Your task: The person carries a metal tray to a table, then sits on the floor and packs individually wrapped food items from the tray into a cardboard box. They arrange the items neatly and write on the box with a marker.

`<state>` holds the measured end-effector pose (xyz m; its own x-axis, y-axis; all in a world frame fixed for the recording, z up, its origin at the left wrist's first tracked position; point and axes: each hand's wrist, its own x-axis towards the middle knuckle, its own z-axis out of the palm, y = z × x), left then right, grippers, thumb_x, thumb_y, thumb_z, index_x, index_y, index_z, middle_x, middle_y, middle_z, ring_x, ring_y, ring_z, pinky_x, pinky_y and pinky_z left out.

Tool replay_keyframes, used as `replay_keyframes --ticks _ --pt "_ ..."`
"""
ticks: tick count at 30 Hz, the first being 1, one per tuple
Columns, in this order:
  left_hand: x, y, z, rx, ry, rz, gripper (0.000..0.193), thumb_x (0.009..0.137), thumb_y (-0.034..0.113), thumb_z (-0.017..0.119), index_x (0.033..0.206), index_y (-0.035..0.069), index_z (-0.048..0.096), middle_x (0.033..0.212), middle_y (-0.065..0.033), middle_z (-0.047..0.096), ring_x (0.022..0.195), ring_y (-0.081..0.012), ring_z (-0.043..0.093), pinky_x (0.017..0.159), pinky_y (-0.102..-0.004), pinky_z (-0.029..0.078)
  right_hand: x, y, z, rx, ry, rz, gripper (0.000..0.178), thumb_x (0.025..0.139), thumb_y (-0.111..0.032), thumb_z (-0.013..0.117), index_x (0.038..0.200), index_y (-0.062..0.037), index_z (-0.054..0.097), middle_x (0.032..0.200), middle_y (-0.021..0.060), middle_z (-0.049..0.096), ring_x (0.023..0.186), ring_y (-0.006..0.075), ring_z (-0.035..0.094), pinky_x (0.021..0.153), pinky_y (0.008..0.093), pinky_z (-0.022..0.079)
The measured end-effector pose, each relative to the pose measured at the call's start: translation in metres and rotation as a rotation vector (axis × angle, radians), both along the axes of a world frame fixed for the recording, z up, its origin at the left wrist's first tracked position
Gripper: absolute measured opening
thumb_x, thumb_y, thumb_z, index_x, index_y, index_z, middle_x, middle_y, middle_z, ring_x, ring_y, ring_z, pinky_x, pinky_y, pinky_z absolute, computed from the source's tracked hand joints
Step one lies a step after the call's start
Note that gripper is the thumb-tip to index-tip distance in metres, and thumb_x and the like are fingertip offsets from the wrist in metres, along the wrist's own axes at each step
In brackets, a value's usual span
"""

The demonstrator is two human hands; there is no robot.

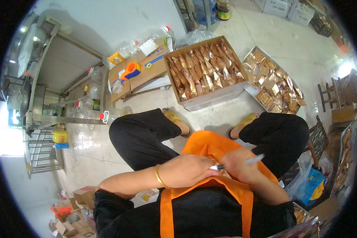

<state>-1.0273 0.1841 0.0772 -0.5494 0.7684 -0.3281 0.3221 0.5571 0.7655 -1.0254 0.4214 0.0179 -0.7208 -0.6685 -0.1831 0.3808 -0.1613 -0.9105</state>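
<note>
Above my lap, my right hand is closed around a slim pen, whose light rear end sticks out to the right, blurred. Its other end, white and dark, shows between my two hands. My left hand has its fingers curled together right beside that end; what they grip is hidden. Below both hands hangs an orange apron. Ahead of my feet stands an open cardboard box packed with rows of brown packets. To its right, a metal tray is heaped with loose gold-and-brown wrapped packets.
An orange and blue tape dispenser lies on flattened cardboard at left. Beside that stands a metal table frame with red-capped plastic bottles. At right are wooden stools and a blue-yellow bag. Cartons sit lower left.
</note>
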Motion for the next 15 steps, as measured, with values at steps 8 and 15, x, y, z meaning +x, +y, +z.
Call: replay_keyframes --ticks 8,15 --pt "-0.064 -0.069 -0.07 -0.411 0.446 0.328 0.019 0.092 0.015 0.054 0.105 0.003 0.06 0.099 -0.02 0.064 0.092 -0.0399 0.061 0.086 -0.0462 0.047 -0.05 0.043 -0.018 0.095 0.32 -0.789 0.033 0.103 -0.029 0.046 0.088 -0.0031 0.06 0.071 0.0035 0.058 0.057 0.0092 0.05 0.053 0.0226 0.039" --pt "-0.156 -0.041 -0.2 -0.592 0.792 0.477 0.016 0.074 0.013 0.07 0.088 0.004 0.07 0.091 -0.0118 0.067 0.095 -0.0295 0.06 0.085 -0.0411 0.046 -0.183 0.007 -0.121 0.945 1.326 -0.384 0.018 0.083 -0.013 0.065 0.1 -0.0099 0.065 0.099 0.0177 0.066 0.096 0.0331 0.062 0.084 0.0396 0.05"
